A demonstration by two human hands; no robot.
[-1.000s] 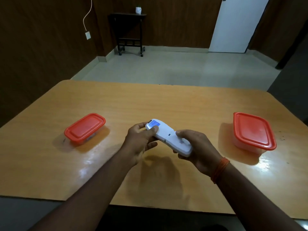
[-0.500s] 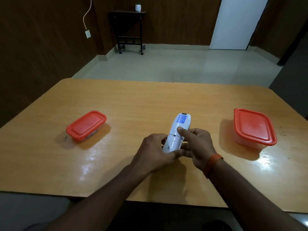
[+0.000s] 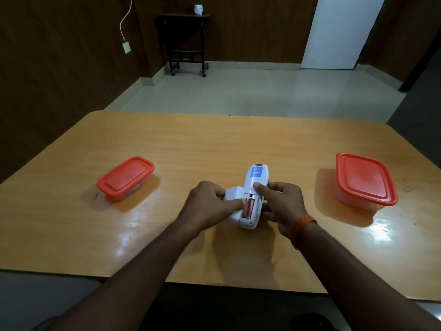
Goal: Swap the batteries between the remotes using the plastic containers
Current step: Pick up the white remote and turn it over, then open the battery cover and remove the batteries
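A white remote (image 3: 255, 180) lies back-up at the middle of the wooden table (image 3: 214, 139), a blue label near its far end. Its battery bay is uncovered, and an orange battery (image 3: 248, 207) shows inside. My right hand (image 3: 282, 203) grips the remote from the right, thumb pressed on its back. My left hand (image 3: 210, 206) holds the white battery cover (image 3: 232, 193) against the remote's left side, and its forefinger touches the battery. Two clear plastic containers with red lids stand shut: a small one (image 3: 125, 177) at the left, a larger one (image 3: 365, 181) at the right.
Beyond the table's far edge is bare tiled floor, with a dark side table (image 3: 186, 41) and a white door (image 3: 338, 32) against the back wall. The table's near edge runs just under my forearms.
The remote swung from lying crosswise to pointing away from me. Its battery cover has come off into my left hand, and the battery now shows.
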